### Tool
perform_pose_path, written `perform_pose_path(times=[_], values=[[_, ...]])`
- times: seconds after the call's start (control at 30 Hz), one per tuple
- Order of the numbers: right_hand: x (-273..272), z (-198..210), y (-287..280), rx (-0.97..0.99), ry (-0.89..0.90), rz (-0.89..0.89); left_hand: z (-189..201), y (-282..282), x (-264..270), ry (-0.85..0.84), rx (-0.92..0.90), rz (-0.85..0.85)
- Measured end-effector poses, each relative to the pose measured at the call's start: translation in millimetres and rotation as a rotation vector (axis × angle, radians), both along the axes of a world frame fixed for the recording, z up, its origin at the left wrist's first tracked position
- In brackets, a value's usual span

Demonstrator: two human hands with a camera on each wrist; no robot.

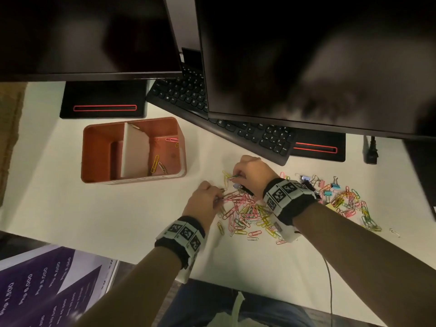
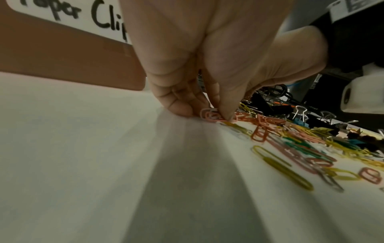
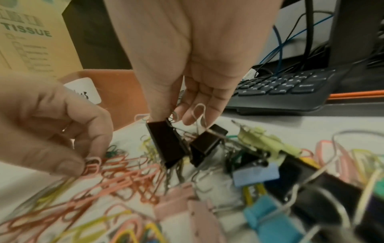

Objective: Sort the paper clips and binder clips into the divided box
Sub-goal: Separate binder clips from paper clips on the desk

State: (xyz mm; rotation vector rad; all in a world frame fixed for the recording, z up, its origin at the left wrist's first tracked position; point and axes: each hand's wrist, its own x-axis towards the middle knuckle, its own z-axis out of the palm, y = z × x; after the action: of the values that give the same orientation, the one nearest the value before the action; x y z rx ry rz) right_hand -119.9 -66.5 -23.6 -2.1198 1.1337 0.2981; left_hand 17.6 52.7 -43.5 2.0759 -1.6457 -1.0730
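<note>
The orange divided box stands left of the pile, with a white divider and a few paper clips in its right compartment. Coloured paper clips lie heaped on the white desk. My left hand pinches pink paper clips at the heap's left edge. My right hand holds a black binder clip by its wire handles, just above the heap. A second black binder clip hangs beside it.
More binder clips in blue, pink and black lie right of my right wrist. A keyboard and two monitors stand behind the pile. The box front carries a "Paper Clip" label. A purple printed sheet lies at the near left.
</note>
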Motion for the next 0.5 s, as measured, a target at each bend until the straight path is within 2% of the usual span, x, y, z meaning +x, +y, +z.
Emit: perform_pose_path(times=[0.23,0.4,0.5], values=[[-7,10,-3,-0.026,-0.043,-0.055,0,0,7,-0.072,-0.020,-0.077],[-10,18,1,-0.028,-0.072,-0.060,7,-5,9,0.042,0.045,-0.004],[-8,31,2,-0.062,-0.123,-0.063,17,-5,15,0.050,-0.026,-0.046]])
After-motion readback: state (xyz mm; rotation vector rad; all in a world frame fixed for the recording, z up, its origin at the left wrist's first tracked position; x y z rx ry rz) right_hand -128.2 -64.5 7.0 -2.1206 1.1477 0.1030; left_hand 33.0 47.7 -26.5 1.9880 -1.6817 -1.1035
